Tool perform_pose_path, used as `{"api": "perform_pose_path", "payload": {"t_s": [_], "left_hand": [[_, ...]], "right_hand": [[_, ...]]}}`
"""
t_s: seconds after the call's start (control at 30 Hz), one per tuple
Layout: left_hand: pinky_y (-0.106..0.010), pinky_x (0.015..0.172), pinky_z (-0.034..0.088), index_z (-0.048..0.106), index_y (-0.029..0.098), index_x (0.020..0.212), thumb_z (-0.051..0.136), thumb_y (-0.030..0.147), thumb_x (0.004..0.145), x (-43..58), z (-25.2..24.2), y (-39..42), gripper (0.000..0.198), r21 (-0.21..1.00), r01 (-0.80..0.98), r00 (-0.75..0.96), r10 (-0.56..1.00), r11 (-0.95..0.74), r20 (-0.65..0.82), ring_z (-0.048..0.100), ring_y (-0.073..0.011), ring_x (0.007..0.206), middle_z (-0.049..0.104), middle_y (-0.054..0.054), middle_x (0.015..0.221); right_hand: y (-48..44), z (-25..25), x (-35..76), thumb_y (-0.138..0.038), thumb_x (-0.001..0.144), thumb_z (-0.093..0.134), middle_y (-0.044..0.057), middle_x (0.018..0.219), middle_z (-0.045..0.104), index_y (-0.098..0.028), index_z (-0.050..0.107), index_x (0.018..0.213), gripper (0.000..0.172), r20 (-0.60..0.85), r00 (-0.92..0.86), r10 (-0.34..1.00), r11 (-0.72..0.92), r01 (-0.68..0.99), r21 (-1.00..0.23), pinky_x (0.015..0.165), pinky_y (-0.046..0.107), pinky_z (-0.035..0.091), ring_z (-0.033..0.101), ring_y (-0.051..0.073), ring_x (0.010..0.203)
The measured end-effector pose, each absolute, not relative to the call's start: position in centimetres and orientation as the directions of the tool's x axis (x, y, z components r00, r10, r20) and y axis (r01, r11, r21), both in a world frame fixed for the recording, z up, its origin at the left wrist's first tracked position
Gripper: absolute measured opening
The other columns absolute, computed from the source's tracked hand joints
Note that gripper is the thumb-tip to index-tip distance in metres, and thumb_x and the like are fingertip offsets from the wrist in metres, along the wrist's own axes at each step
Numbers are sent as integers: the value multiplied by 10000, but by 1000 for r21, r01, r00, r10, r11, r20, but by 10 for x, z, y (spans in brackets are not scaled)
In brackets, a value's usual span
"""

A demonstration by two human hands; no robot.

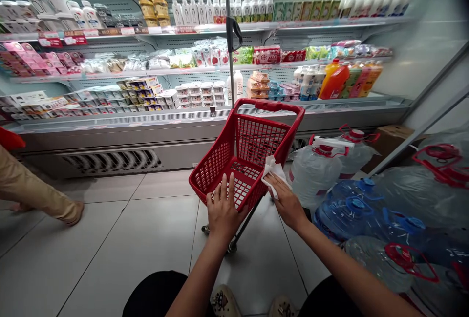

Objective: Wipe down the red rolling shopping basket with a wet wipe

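A small red basket cart (pixel 209 165) with grid walls stands in front of me, its handle toward the fridge. My left hand (pixel 223 209) is at the basket's near rim, fingers spread and nothing held. On the right side of the basket, my right hand (pixel 284 197) presses a crumpled white cloth or tissue (pixel 273 173) against the rim. Below the basket, dark legs and wheels (pixel 232 246) show on the tiled floor.
A refrigerated shelf unit (pixel 176 136) with dairy and juice runs across the back. Large water bottles (pixel 317 173) crowd the right, near a cardboard box (pixel 392 141). A person's leg (pixel 36 185) is at the left. A thin pole (pixel 230 77) rises behind the basket.
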State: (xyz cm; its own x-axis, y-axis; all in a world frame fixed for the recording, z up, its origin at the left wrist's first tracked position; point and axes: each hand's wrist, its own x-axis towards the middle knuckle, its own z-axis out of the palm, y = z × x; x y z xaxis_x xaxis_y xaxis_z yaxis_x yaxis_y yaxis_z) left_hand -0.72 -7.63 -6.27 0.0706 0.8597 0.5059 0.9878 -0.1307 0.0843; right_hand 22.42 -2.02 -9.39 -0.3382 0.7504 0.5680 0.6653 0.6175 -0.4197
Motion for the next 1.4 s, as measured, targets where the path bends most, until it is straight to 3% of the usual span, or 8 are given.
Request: {"api": "perform_pose_path", "payload": {"t_s": [0.27,0.43,0.5,0.57,0.87,1.07,1.3,1.4], "left_hand": [[-592,1138,350,5,214,1677,642,489,922,28,-66,-61,1025,164,981,7,872,-100,490,504,-388,1402,221,-194,1711],[-471,1151,401,-45,224,1668,840,516,750,-15,-51,-40,1308,177,854,407,841,-488,356,335,-338,1546,32,-206,1740],[-472,1239,292,42,249,1674,845,535,744,-49,-42,-24,1261,93,816,523,798,-570,301,265,-320,1578,110,-167,1743],[-530,1284,166,181,279,1663,814,592,760,-81,-35,-7,1146,-4,831,536,799,-556,272,282,-335,1570,285,-130,1706],[-481,1145,411,277,270,1641,781,791,660,-95,-39,-1,1219,-27,910,408,885,-413,223,608,-356,1306,627,-122,1460],[-470,1101,428,261,249,1646,800,757,673,-68,-45,-12,1223,-36,961,274,921,-276,277,653,-356,1219,629,-163,1438],[-494,1019,476,215,183,1658,709,616,840,-4,-55,-28,1049,-42,988,153,924,-148,350,669,-364,1180,577,-225,1481],[-429,961,532,151,232,1670,669,468,911,4,-53,-35,949,-23,969,241,914,-247,326,695,-300,1152,455,-162,1613]], "right_hand": [[-37,-88,196,-227,1084,318,-10,1676,354,-300,267,1654,577,597,-261,759,592,658,-465,1283,478,311,234,205,1582],[-53,-89,201,-185,1066,341,-6,1682,335,-301,223,1663,620,522,-329,787,560,735,-382,1276,505,302,250,215,1578],[-61,-86,205,-135,1039,347,-10,1677,342,-305,221,1662,659,500,-402,767,599,728,-333,1281,499,290,255,209,1576],[-62,-83,206,-73,990,353,-10,1682,332,-295,215,1663,721,490,-473,732,650,699,-298,1287,485,282,251,201,1577],[15,-66,198,-226,1083,303,49,1639,420,-236,361,1622,541,567,-438,698,674,670,-313,1290,497,294,337,208,1544],[-6,-81,204,-270,1092,319,31,1653,397,-249,370,1618,529,558,-338,757,603,692,-398,1271,483,331,301,206,1560],[-63,-96,176,-115,981,379,26,1684,333,-190,287,1648,678,545,-419,726,618,745,-251,1290,459,284,218,203,1587],[-56,-96,193,-120,986,374,32,1659,385,-196,320,1637,658,546,-444,711,625,755,-199,1298,459,255,280,196,1567]]}}
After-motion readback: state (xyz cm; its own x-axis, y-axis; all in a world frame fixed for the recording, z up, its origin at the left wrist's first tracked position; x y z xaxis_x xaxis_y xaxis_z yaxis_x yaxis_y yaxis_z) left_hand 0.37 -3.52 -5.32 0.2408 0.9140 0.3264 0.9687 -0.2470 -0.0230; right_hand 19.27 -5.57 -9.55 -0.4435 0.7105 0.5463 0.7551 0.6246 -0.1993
